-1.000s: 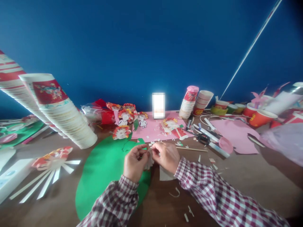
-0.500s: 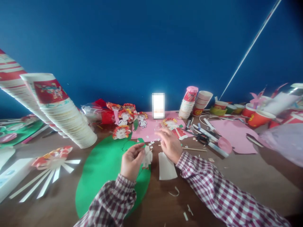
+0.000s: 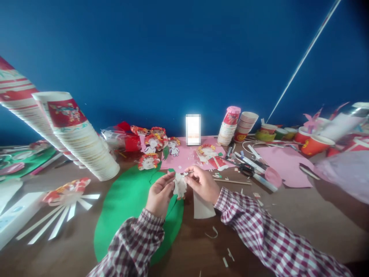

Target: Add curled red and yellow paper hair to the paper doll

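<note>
My left hand [image 3: 159, 194] pinches a small white paper figure [image 3: 180, 185] by its left side, above the edge of a large green paper oval [image 3: 127, 204]. My right hand [image 3: 203, 184] pinches a tiny white scrap at the top of the same figure. Both wrists wear red-and-white checked sleeves. A white cut paper piece [image 3: 202, 207] lies flat on the brown table just under my right hand.
Tilted stacks of paper cups [image 3: 77, 138] stand at the left. Finished paper dolls [image 3: 152, 144] lie on pink paper [image 3: 187, 157] behind my hands. Scissors [image 3: 246, 168], pens, glue and coloured cups [image 3: 315, 144] crowd the right. A cut cup with fanned strips [image 3: 65, 202] lies at the left.
My right hand left the figure, reached forward over the pink paper, then came back to the top of the figure with a tiny scrap. My left hand kept holding the figure.
</note>
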{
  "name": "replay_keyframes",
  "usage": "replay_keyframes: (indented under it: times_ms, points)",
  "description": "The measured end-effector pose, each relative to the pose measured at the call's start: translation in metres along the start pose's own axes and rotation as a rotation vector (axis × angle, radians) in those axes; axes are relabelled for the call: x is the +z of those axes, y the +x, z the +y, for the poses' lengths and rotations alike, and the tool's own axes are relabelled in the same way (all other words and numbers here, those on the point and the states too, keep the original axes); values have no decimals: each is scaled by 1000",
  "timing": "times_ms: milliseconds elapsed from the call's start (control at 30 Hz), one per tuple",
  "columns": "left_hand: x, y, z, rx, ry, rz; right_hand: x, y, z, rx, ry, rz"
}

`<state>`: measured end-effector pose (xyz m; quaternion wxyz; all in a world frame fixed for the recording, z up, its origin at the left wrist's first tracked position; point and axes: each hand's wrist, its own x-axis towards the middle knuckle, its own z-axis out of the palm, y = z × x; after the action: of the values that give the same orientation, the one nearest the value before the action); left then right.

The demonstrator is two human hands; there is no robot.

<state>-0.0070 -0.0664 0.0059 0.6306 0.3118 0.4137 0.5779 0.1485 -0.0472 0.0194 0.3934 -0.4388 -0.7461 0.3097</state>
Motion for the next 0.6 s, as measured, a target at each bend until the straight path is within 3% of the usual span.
replay_keyframes:
  times_ms: [167,367,500,600]
  points:
    - [2,-3,-2,0,13,-57,2,-1,-3,25,106,-22]
    - [-2,-3,-3,20,106,-16,-1,-3,0,45,20,35]
    - [-5,-3,-5,177,328,30,-9,-10,2,52,-122,94]
    - [-2,-10,-6,424,659,15,-22,-19,4,81,-206,126]
